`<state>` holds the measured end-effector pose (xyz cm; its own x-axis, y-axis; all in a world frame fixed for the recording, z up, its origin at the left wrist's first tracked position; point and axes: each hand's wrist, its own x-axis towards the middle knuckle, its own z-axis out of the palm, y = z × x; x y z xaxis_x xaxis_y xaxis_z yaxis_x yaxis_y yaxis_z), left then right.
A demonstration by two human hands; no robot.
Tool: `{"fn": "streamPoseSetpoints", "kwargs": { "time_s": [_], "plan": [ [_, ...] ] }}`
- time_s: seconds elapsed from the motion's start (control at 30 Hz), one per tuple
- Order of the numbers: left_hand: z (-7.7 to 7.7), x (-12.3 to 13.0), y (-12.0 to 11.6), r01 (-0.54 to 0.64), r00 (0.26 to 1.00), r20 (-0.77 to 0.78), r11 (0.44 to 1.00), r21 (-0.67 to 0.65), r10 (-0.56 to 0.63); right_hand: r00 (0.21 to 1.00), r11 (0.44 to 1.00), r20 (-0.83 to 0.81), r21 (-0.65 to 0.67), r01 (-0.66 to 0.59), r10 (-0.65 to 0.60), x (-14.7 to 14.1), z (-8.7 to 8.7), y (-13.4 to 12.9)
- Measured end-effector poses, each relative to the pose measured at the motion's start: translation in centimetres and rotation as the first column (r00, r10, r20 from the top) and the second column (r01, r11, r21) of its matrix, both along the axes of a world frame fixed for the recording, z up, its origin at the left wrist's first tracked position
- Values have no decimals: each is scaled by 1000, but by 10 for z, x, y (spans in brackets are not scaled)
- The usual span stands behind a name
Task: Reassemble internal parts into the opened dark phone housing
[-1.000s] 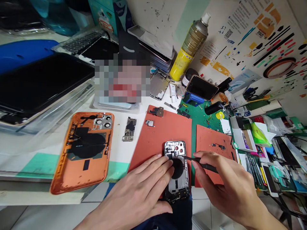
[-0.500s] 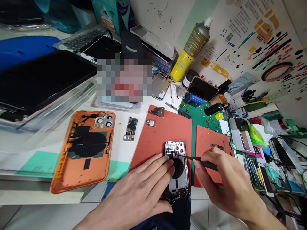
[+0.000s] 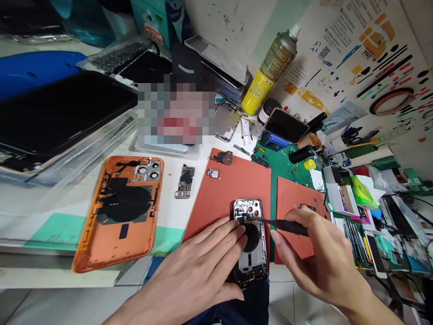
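Note:
An opened phone housing [image 3: 260, 257] lies at the near edge of a red mat [image 3: 241, 180], its camera holes at the far end. My left hand [image 3: 203, 266] rests flat with its fingers over the housing's left side. My right hand [image 3: 321, 257] holds black tweezers [image 3: 287, 225], whose tip touches the housing just below the camera holes. Left of the mat are a small circuit board [image 3: 185, 181] and an orange phone back [image 3: 135, 234]. Two small camera parts [image 3: 223, 157] sit on the mat's far left corner.
A yellow spray can [image 3: 267, 74] and a propped phone [image 3: 287, 125] stand at the back. A second red mat [image 3: 287, 194] lies on a green mat [image 3: 287, 158]. Tools [image 3: 356, 239] crowd the right. A large dark screen [image 3: 61, 113] is on the left.
My right thumb has moved slightly away from the tweezers, which lie a little flatter. Their tip stays at the same spot, and my left hand has not moved.

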<state>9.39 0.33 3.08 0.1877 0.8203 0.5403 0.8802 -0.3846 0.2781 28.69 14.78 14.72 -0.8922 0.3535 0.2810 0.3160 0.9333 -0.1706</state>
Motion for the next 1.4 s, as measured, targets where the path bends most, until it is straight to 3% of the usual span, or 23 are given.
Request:
{"fn": "streamPoseSetpoints", "kwargs": {
  "time_s": [0.4,0.7,0.9,0.97,1.03,1.13,1.2,1.3,1.4],
  "plan": [
    [0,1,-1,-2,1000,-13,1000,9,2,999,999,-40,39,9,-7,0,-4,-2],
    [-4,-1,-2,-2,999,-35,1000,7,2,990,994,-111,48,97,-91,2,-10,-6],
    [-3,-2,-4,7,1000,0,1000,-12,-7,920,948,-245,-172,268,-304,22,-19,-11],
    [2,-2,-5,13,998,54,1000,-10,-13,819,861,-308,-332,385,-485,31,-26,-13],
    [9,0,-4,-7,990,143,1000,-16,9,654,696,-325,-563,446,-683,37,-36,-15],
    [20,5,1,-63,952,294,995,-71,82,451,408,-246,-860,306,-858,40,-51,-19],
    [25,9,8,-56,930,355,990,-127,98,370,270,-197,-949,159,-908,40,-58,-23],
    [29,17,21,-1,912,402,980,-200,83,296,164,-149,-986,26,-943,41,-62,-28],
    [33,23,33,64,891,450,970,-233,49,273,133,-134,-991,-23,-953,46,-64,-32]
  ]
}}
